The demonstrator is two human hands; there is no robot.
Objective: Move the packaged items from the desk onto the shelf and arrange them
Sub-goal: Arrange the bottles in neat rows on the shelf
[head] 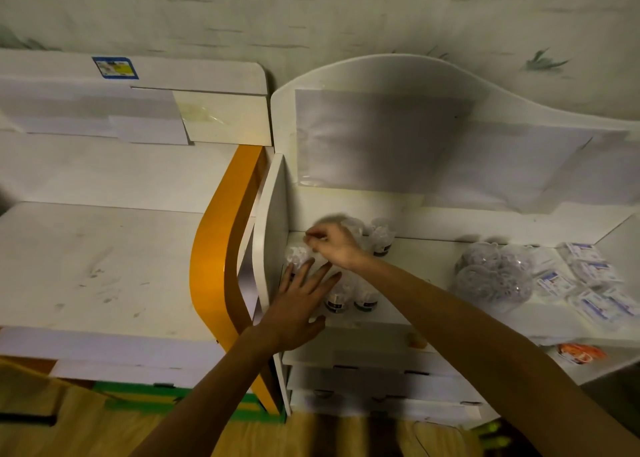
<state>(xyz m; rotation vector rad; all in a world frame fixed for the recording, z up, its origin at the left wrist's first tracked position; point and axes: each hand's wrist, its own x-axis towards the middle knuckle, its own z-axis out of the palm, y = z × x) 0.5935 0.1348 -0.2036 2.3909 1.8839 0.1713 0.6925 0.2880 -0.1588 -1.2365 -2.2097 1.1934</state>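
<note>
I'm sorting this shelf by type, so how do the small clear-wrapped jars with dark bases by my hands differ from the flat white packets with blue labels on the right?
The small clear-wrapped jars with dark bases stand upright; the flat white packets with blue labels lie flat. The jars are rounded and stand apart in rows at the left end; the packets are rectangular, overlapping in a loose pile at the right. Both sit on the same white shelf in clear wrapping.
</note>
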